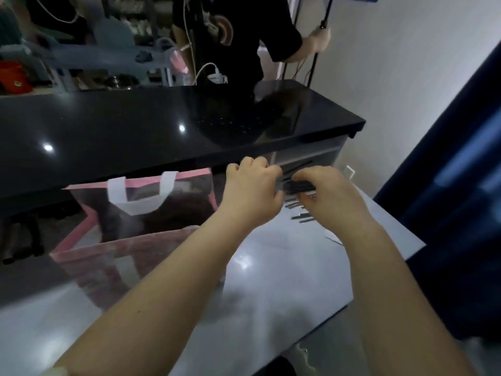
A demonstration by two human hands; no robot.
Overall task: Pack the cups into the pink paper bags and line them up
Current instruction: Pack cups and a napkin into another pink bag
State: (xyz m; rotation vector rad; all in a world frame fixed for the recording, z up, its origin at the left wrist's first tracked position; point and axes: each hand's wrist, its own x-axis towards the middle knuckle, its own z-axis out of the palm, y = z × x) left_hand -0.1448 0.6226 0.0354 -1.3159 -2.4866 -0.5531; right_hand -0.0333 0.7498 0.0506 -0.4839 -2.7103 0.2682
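Head view: both hands meet at the far edge of the glossy grey table (271, 289). The left hand (252, 194) and right hand (329, 195) have fingers curled, seemingly pinching a blurred dark flat object (298, 186) between them; what it is I cannot tell. Thin dark sticks (301, 214) lie just nearer than the grip. Left of the grip, an open pink paper bag with white handles (89, 252) stands upright. No cup shows; its inside is too dark to read. Packing looks barely begun, with only one bag standing.
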